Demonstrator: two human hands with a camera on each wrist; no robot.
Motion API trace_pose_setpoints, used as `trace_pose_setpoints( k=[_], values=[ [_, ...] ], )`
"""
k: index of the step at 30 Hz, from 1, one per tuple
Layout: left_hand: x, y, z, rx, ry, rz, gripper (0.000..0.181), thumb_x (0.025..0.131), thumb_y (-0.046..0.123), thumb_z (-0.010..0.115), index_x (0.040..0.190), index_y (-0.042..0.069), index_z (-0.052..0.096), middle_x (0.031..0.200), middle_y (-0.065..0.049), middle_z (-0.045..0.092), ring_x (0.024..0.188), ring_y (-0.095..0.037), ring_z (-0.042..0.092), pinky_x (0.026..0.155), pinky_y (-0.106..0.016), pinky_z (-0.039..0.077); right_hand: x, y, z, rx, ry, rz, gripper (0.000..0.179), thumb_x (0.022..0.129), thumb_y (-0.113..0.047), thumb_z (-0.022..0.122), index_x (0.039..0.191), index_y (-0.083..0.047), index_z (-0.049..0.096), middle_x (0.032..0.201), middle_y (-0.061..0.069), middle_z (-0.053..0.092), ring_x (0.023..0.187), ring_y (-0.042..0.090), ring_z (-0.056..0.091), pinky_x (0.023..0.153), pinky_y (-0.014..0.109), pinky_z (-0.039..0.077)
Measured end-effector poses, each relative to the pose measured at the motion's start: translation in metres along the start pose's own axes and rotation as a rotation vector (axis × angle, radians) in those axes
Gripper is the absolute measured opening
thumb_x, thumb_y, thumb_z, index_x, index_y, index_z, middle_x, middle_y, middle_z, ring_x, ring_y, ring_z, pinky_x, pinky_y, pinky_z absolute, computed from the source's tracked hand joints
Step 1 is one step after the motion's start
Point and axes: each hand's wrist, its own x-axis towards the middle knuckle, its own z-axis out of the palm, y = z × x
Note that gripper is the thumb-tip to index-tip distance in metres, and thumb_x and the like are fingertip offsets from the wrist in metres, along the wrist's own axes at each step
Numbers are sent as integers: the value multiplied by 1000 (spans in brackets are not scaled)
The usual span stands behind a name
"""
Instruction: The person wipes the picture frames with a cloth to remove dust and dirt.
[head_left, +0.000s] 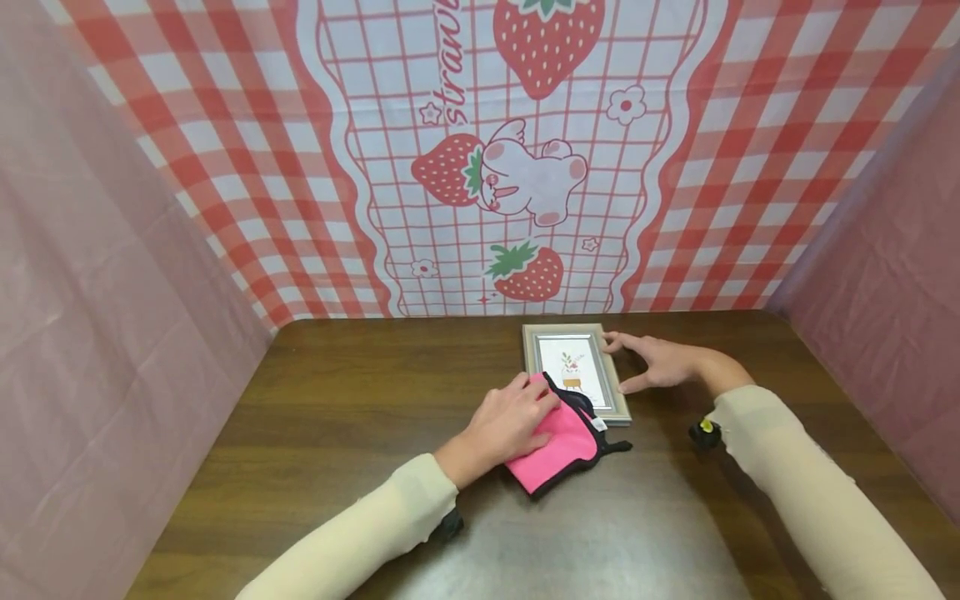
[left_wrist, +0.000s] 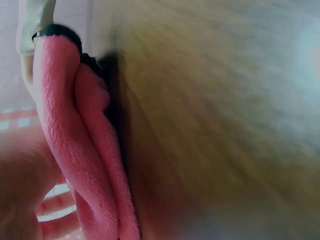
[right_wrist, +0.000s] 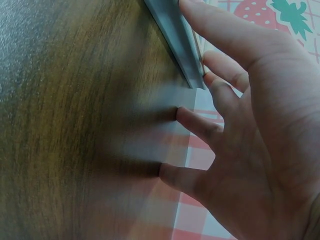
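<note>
A picture frame (head_left: 624, 412) with a pale moulding and a small plant drawing lies near the table's far edge. My left hand (head_left: 507, 419) grips a folded pink cloth (head_left: 562, 446) with black edging and a white tag. The cloth overlaps the frame's lower left part in the head view. Seen from the left wrist, the fluffy cloth (left_wrist: 75, 135) hangs in thick folds beside the fingers. My right hand (head_left: 660, 362) touches the frame's right side with thumb and fingertips. In the right wrist view its other fingers (right_wrist: 185, 177) are spread, with their tips down at the tabletop.
The brown wooden table (head_left: 337, 417) ends at a red-and-white checked cloth backdrop (head_left: 300, 208) with strawberries. Pink curtains (head_left: 97, 292) hang on both sides. A black wrist device (head_left: 705, 432) shows below the right sleeve.
</note>
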Motion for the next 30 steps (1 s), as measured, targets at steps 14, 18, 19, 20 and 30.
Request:
trace_pose_setpoints(
  k=[14, 18, 19, 20, 30],
  values=[
    [8, 8, -7, -8, -38, -23, 33, 106, 38, 79, 137, 27, 78, 135, 3, 79, 123, -19, 72, 78, -31, 67, -1, 0, -1, -2, -12, 6, 83, 97, -47, 87, 162, -12, 51, 186, 24, 26, 169, 61, 24, 131, 85, 24],
    [8, 7, -5, 3, -22, -5, 31, 105, 37, 79, 135, 27, 79, 133, 3, 79, 121, -18, 72, 77, -31, 66, 0, 1, -1, -5, -10, -3, 85, 96, -47, 87, 164, -11, 50, 186, 25, 27, 169, 61, 24, 131, 85, 24],
    [8, 7, -6, 9, -18, 3, 31, 105, 37, 79, 135, 28, 79, 132, 3, 79, 120, -18, 72, 77, -31, 66, 1, 2, 0, -5, -8, -6, 85, 96, -47, 88, 164, -10, 50, 185, 25, 27, 169, 61, 24, 131, 84, 24],
    [8, 7, -6, 16, -14, 11, 30, 105, 37, 79, 134, 28, 79, 131, 4, 79, 119, -17, 72, 76, -30, 66, 1, 2, 0, -6, -4, -9, 85, 96, -46, 88, 164, -10, 51, 185, 25, 28, 169, 61, 25, 131, 84, 24],
    [18, 15, -8, 66, -56, 41, 32, 109, 37, 75, 140, 31, 79, 137, 5, 80, 119, -16, 73, 78, -28, 67, 3, 4, 1, -23, 5, -10, 85, 95, -46, 89, 163, -11, 52, 184, 25, 31, 168, 61, 26, 130, 85, 26]
  ],
)
